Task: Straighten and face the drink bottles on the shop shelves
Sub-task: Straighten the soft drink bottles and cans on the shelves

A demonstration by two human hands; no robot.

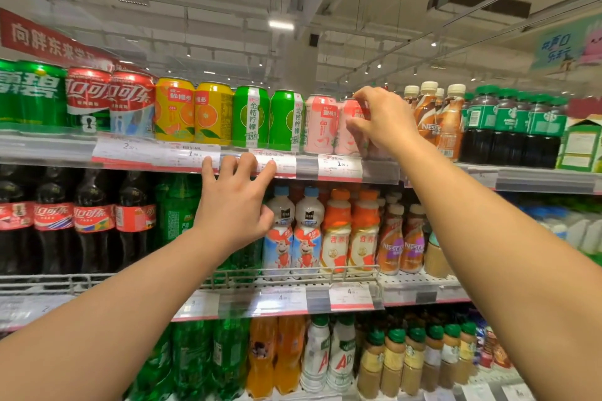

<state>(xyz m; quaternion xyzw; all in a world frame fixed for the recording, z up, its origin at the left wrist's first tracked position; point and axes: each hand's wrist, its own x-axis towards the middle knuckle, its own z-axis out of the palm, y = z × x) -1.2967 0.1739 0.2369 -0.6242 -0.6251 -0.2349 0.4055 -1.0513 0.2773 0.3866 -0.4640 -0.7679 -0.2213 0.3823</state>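
The pink can (353, 127) stands upright on the top shelf (381, 171), at the right end of a row of cans, its pale pink label with white and red print partly hidden by the right hand (381, 122). That hand grips the can, fingers curled over its top rim and thumb against its front. Just left of the pink can stands a second pink can (321, 125), touching it, then 2 green cans (268, 118), 2 yellow orange-print cans (193, 112) and red cola cans (110, 101). Just right of the pink can are brown coffee bottles (439, 120). Below and left of it, the left hand (233, 205) rests open, fingertips spread on the price-tag strip (182, 153) of the top shelf, covering green bottles (176, 205) behind.
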